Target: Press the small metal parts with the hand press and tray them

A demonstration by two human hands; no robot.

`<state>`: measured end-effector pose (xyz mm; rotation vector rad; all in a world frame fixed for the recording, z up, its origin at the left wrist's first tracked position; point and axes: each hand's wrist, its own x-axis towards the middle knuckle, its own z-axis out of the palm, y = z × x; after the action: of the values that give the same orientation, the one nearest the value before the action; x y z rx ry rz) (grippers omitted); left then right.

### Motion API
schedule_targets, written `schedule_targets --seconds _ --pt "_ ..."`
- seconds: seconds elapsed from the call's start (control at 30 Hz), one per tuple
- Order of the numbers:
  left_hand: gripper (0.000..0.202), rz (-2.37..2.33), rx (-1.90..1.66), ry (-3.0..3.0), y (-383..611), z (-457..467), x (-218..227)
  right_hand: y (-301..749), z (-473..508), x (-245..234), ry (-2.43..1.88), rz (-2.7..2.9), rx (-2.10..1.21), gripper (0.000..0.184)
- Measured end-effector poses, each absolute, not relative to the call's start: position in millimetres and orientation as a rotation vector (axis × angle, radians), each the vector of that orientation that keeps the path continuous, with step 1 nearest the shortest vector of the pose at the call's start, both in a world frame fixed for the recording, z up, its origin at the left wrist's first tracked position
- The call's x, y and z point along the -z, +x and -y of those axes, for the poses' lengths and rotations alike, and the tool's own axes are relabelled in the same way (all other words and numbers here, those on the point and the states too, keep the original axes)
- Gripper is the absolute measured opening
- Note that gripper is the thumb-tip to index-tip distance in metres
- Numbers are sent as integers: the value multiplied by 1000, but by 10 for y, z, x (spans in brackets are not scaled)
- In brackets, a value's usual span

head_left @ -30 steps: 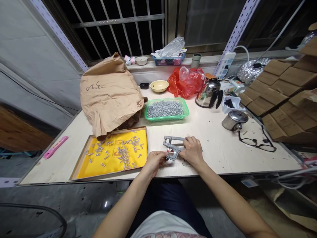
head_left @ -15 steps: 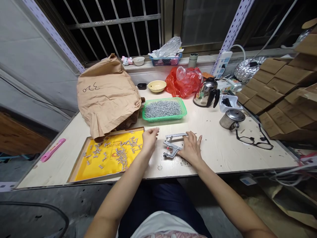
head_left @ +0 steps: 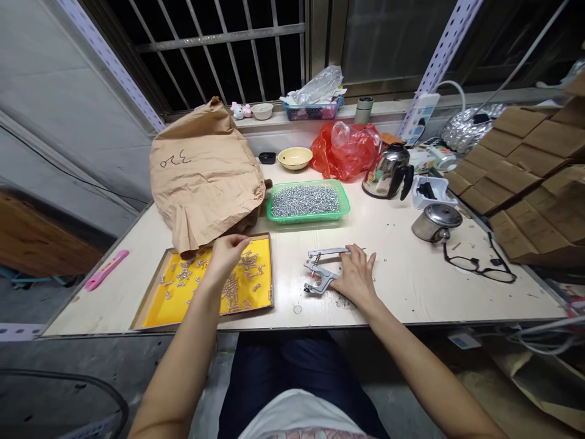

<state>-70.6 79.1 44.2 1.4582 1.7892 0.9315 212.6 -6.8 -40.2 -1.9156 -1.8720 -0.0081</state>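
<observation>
My left hand (head_left: 226, 253) hovers over the yellow-lined tray (head_left: 155, 311), where several small metal parts (head_left: 231, 285) lie scattered. Its fingers are curled together, and what they hold, if anything, is hidden. My right hand (head_left: 355, 277) lies flat on the table with its fingers stretched out, resting on the handles of grey hand press pliers (head_left: 317, 273). The pliers lie on the table with their handles spread apart.
A green basket (head_left: 343, 210) full of metal parts stands behind the pliers. A crumpled brown paper bag (head_left: 203, 174) is behind the tray. A kettle (head_left: 388, 171), a steel pot (head_left: 432, 222), glasses (head_left: 479, 263) and cardboard boxes (head_left: 534, 164) are on the right. A pink item (head_left: 104, 269) lies far left.
My left hand left the pliers' jaw and swung left to above the yellow tray. My right hand relaxed its grip, and the pliers' handles spread apart on the table.
</observation>
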Motion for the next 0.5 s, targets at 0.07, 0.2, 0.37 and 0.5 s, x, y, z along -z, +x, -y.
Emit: schedule_targets --seconds 0.07,0.2,0.37,0.5 --pt "15 -1953 -834 1504 -961 -639 -381 2118 73 410 -1903 1895 0 76" --pt "5 -1983 -764 1634 -1135 -543 -216 2117 77 432 -1907 1922 -12 76" --pt "18 -1840 -882 1843 -1102 -652 -55 2122 72 452 -1938 1908 -21 76" --pt "15 -1866 -975 1517 -1022 -587 -160 2118 67 441 -1936 1902 -21 77"
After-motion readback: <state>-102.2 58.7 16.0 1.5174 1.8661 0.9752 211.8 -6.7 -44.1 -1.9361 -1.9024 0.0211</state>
